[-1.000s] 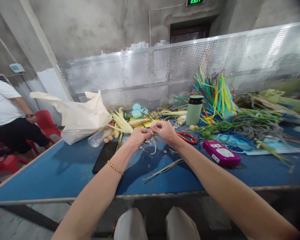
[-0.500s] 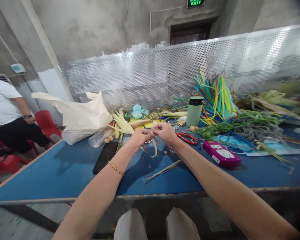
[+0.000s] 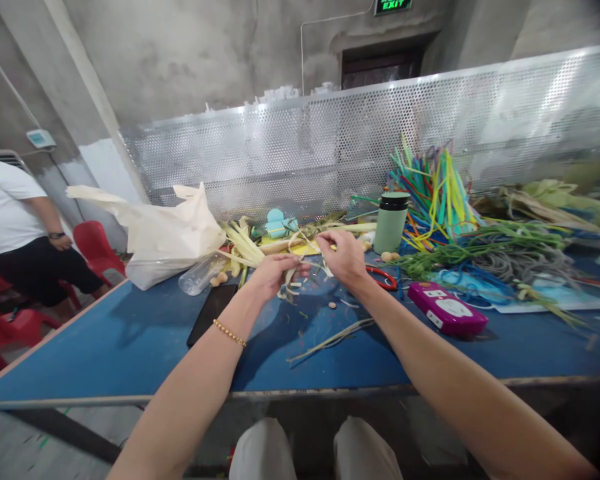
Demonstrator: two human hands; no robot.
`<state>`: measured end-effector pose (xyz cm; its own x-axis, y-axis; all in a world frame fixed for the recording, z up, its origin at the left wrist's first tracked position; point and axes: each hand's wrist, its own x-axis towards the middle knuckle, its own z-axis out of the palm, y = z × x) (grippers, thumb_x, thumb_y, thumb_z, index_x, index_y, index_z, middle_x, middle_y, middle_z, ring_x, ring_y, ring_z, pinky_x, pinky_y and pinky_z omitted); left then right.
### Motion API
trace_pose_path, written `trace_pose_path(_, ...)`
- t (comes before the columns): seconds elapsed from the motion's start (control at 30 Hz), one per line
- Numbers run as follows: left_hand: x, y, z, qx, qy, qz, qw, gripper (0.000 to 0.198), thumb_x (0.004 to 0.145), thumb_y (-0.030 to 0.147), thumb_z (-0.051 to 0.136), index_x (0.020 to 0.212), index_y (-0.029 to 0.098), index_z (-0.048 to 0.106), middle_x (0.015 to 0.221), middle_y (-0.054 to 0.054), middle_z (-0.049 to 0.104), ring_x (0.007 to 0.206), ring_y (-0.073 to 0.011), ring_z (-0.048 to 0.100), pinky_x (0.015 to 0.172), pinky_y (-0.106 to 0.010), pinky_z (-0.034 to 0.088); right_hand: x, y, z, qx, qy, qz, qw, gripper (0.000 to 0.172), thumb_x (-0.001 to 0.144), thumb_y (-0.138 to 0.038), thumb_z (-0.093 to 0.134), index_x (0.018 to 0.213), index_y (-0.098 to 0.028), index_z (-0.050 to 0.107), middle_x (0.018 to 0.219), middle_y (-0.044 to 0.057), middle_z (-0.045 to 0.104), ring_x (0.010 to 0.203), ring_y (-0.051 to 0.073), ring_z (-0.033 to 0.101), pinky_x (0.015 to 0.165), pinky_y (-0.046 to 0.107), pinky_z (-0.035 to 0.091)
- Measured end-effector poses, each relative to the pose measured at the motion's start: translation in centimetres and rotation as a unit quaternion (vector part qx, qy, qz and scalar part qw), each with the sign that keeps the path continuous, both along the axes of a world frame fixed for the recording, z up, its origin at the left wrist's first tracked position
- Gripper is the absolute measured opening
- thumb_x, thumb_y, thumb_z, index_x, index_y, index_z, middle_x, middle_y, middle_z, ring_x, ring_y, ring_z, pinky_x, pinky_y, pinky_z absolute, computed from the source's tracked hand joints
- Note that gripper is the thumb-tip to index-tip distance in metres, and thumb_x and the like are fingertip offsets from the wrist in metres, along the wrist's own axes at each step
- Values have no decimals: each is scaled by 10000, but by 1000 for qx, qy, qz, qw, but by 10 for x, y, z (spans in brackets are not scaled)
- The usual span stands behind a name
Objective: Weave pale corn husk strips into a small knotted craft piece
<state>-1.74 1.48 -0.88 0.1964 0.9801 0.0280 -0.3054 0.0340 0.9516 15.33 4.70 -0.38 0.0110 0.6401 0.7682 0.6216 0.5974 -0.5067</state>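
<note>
Apart moved the right hand (image 3: 345,256), its grip unclear to me, and the left hand (image 3: 273,273), which pinched, above the table (image 3: 130,347), a pale strip (image 3: 289,284), probably light, soft, best held by one end.

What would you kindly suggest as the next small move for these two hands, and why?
Perhaps the right hand should gently draw the thin pale strand snug: it appears to curve loosely near the gap between the hands, while the left hand holds the pale strips, whose ends hang below it.
</note>
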Motion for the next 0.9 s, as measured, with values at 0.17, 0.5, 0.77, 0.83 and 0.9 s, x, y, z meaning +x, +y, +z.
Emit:
trace_pose_path(0.17,1,4,2,-19,-72,49,996,116,694,83,724,797,111,678,781,-89,731,737,-180,687,673,-282,509,-10,-13,0,-30,-56,51,997,184,853,-246,572,745,-179,705,766,72,716,704,187,619,687,287,422)
trace_pose_path(0.5,5,5,-3,46,-90,52,994,234,570,124,817,703,138,624,617,25,606,558,-68,517,583,-217,398,-19,-9,-12,-86,-54,154,983,145,724,-181,644,579,-191,649,816,29,758,708,159,652,636,244,432)
trace_pose_path(0.77,1,6,-1,110,-39,94,989,337,515,191,872,763,119,655,694,-31,680,640,-113,600,661,-258,445,-16,-15,-4,-291,155,265,906,188,726,-292,707,621,-154,634,584,18,640,509,108,531,502,232,398)
trace_pose_path(0.83,0,6,-1,110,-33,95,989,339,512,193,869,772,115,665,705,-39,687,650,-120,607,673,-266,450,-14,-17,-2,-358,218,303,855,219,715,-321,751,657,-146,632,591,8,621,483,84,497,469,217,394)
trace_pose_path(0.9,0,7,-2,116,-19,95,989,312,536,203,855,772,115,670,689,-36,681,642,-122,604,677,-271,451,-13,-19,-1,-400,246,334,817,256,707,-334,784,666,-142,619,570,-17,575,457,62,451,433,200,377)
